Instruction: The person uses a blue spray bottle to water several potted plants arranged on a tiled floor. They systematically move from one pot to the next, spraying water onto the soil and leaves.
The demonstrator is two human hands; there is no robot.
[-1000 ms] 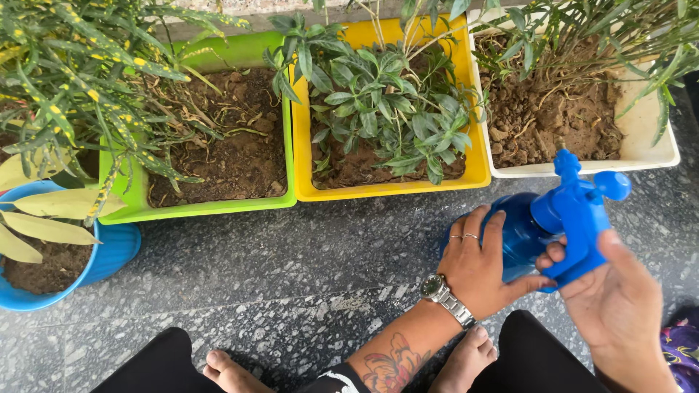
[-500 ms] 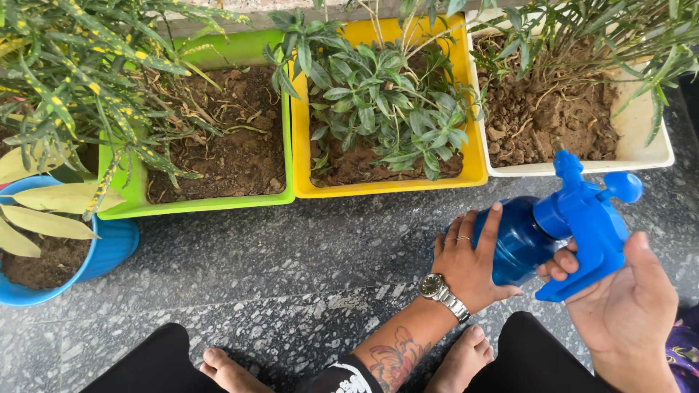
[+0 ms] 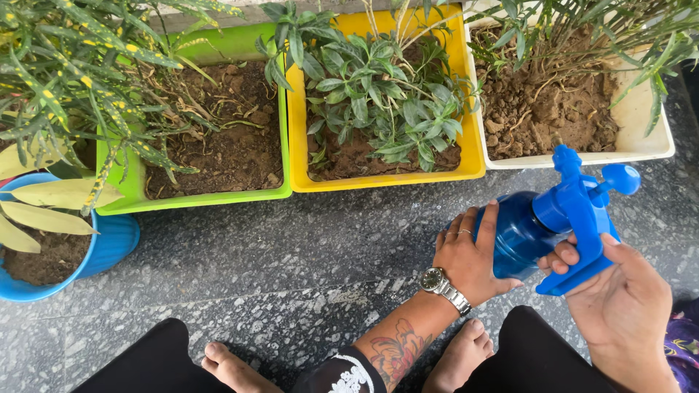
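left hand [image 3: 470, 255] is wrapped flat around the side of the blue spray bottle [image 3: 520, 236], fingers spread and pressed onto the translucent body, thumb tucked underneath, rings on two fingers and a silver wristwatch [image 3: 441, 285] at the wrist, a flower tattoo [image 3: 393, 349] showing on the forearm. right hand [image 3: 622, 295] sits at the pump head [image 3: 582, 211], palm up and cupped, fingertips curled around the lower edge of the blue trigger handle, so it grips the handle loosely rather than clenching it. the bottle is held tilted between both hands, above the speckled stone floor [image 3: 291, 255], low right of the view, its nozzle end with a round knob pointing up toward the white planter [image 3: 648, 142]. that white planter holds lumpy brown soil and thin green stems. just left of it, touching side by side, the yellow planter [image 3: 386, 178] carries a bushy dark green plant, and next along the green planter [image 3: 189, 200] shows mostly bare soil with a spotted yellow-green plant leaning over it. far left, a round blue pot [image 3: 109, 251] with pale yellow leaves sits a little forward of the row. at the bottom edge, two bare feet [image 3: 233, 371] on the floor and black trouser legs, with a patch of purple fabric [image 3: 681, 342] at the far right.
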